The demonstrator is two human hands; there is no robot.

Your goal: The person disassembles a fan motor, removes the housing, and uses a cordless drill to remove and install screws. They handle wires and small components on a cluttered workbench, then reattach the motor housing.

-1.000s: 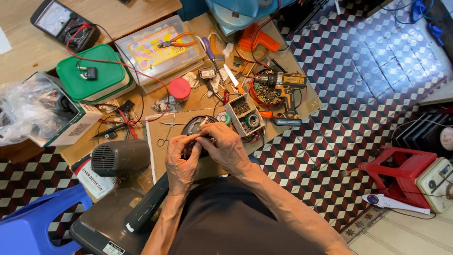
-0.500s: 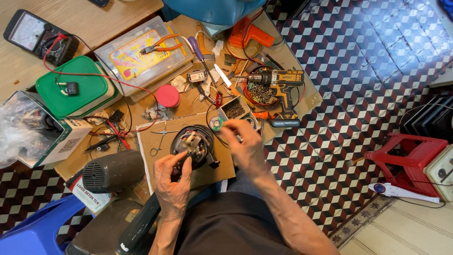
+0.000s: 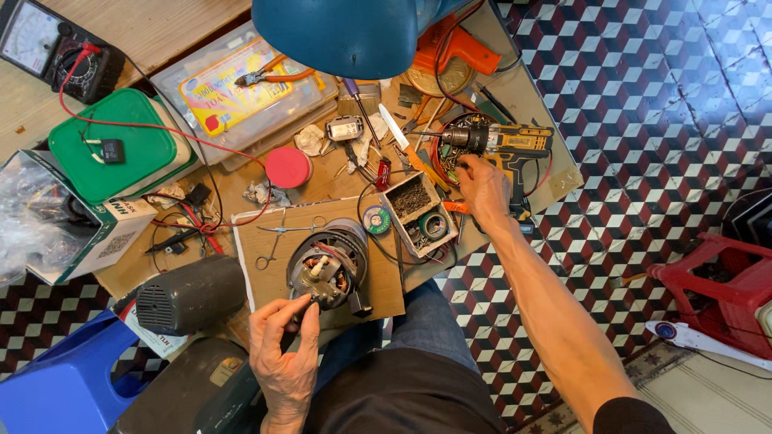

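We are pinching the lower edge of the electric motor (image 3: pixel 328 269) with our left hand (image 3: pixel 283 358), thumb and forefinger pressed against its metal frame. The motor is sitting on a brown cardboard sheet (image 3: pixel 384 285) at the near edge of the counter (image 3: pixel 241 189), with a pair of forceps (image 3: pixel 277 239) lying just beside it. Our right hand (image 3: pixel 485 186) is reaching out to the cordless drill (image 3: pixel 507 143), fingers curled loosely over its handle area; we cannot tell whether they are gripping it. A small box of screws (image 3: pixel 420 213) is lying between the motor and the drill.
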